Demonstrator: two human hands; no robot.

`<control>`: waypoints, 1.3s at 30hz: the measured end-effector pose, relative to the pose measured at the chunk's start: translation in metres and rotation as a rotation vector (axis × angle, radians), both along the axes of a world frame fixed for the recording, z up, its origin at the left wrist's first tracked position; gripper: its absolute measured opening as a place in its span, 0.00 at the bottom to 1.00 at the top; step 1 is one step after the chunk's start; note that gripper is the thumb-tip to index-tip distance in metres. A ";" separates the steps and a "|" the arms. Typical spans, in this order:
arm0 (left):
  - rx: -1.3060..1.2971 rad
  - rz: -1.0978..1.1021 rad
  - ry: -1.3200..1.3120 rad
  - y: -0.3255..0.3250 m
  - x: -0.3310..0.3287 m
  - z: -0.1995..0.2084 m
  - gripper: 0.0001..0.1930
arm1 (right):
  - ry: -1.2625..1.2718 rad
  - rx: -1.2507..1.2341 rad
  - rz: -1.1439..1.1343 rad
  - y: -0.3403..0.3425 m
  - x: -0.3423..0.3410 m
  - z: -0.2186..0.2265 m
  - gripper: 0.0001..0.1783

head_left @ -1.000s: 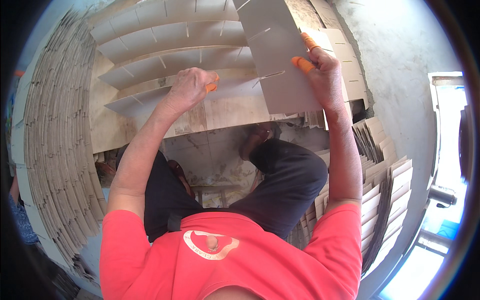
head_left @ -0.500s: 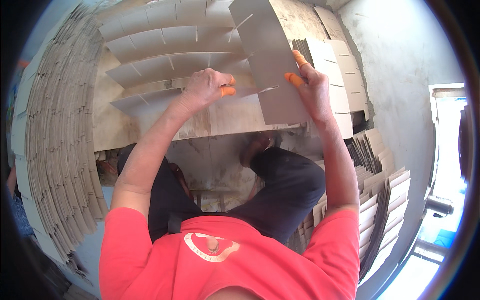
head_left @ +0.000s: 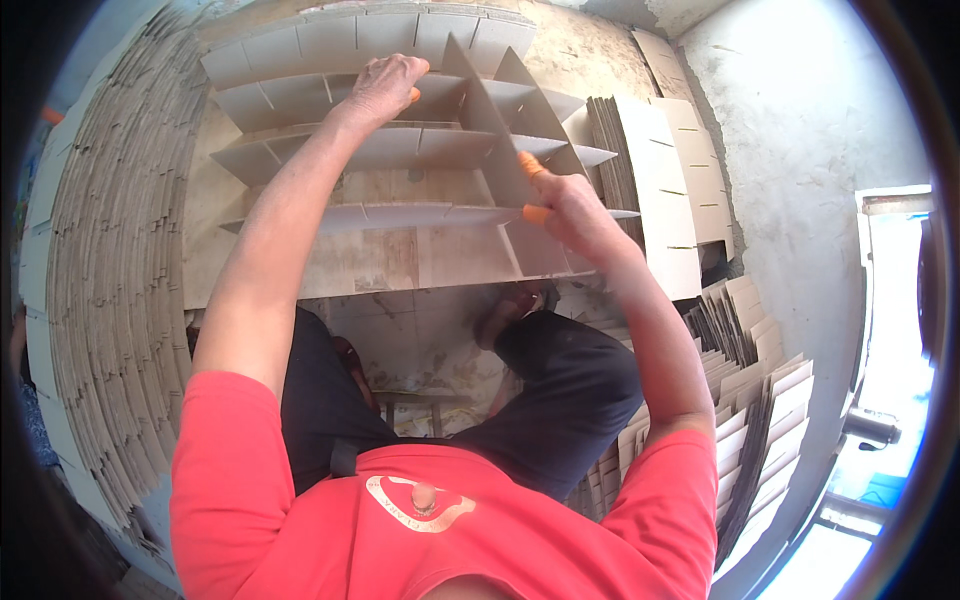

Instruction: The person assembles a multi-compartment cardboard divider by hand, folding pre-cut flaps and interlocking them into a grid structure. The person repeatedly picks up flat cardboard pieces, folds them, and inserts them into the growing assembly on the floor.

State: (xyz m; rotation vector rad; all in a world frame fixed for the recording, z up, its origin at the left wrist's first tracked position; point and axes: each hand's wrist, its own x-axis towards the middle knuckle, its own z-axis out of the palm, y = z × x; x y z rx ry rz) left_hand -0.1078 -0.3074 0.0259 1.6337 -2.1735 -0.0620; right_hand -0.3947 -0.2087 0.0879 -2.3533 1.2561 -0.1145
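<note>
Several long grey cardboard divider strips [head_left: 350, 155] with slots stand on edge in rows across a wooden board [head_left: 370, 260]. My left hand [head_left: 390, 88], with orange finger covers, is closed in a pinch at the top edge of the second-farthest strip [head_left: 300, 93]. My right hand [head_left: 575, 210], also with orange finger covers, grips a cardboard cross strip [head_left: 485, 110] that stands upright across the rows near their right end. Another cross strip [head_left: 545, 115] stands just right of it. How far the held strip's slots sit in the rows is hard to tell.
A tall pile of stacked cardboard strips [head_left: 120, 270] lines the left side. To the right of the rows lies a stack of slotted strips [head_left: 655, 190]. More bundles [head_left: 750, 430] stand lower right, beside a grey wall [head_left: 800, 130]. My legs are below the board's near edge.
My right hand has turned the cross strip from broadside to edge-on and brought it left and down among the rows. My left hand has moved away from me to a farther row.
</note>
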 end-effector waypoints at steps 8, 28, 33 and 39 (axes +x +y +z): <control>0.144 0.003 0.080 0.002 0.006 -0.004 0.09 | 0.386 -0.070 0.114 -0.003 0.020 0.017 0.18; 0.003 -0.012 0.327 0.162 0.006 0.030 0.20 | 0.321 -0.443 -0.503 0.031 -0.171 -0.026 0.14; 0.009 0.042 0.335 0.184 0.007 0.026 0.20 | 0.364 -0.497 -0.652 0.034 -0.168 -0.001 0.14; -0.028 -0.031 0.282 0.197 0.004 0.028 0.22 | 0.321 -0.285 -0.747 0.034 -0.158 0.015 0.19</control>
